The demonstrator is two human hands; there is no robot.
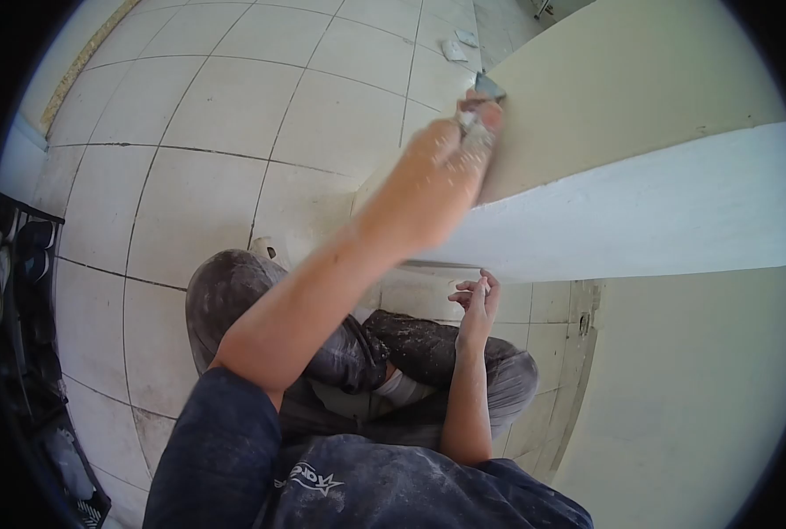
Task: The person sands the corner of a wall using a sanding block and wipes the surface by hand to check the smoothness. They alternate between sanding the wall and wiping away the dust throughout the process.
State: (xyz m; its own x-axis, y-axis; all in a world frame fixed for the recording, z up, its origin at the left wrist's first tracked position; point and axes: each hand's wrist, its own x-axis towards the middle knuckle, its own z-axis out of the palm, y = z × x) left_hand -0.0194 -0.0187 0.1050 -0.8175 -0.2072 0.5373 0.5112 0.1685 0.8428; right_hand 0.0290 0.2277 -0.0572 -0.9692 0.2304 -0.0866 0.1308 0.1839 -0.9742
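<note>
My left hand (pixel 472 132) is closed around a putty knife (pixel 490 86) and reaches far forward. The putty knife's grey blade lies against the beige wall surface (pixel 622 97), close to its edge. White dust covers that hand, which is slightly blurred. My right hand (pixel 478 301) is held up near my right knee, just below the white face (pixel 622 207) of the wall. Its fingers are loosely bent and apart, with nothing visible in them. Dusty dark trousers (pixel 234 295) cover my crossed legs.
Pale floor tiles (pixel 208 106) with dark joints stretch ahead and to the left. Small light fragments (pixel 453 50) lie on the floor near the wall's far end. A black rack (pixel 32 300) holding shoes stands at the left. Another pale wall (pixel 675 379) rises at the right.
</note>
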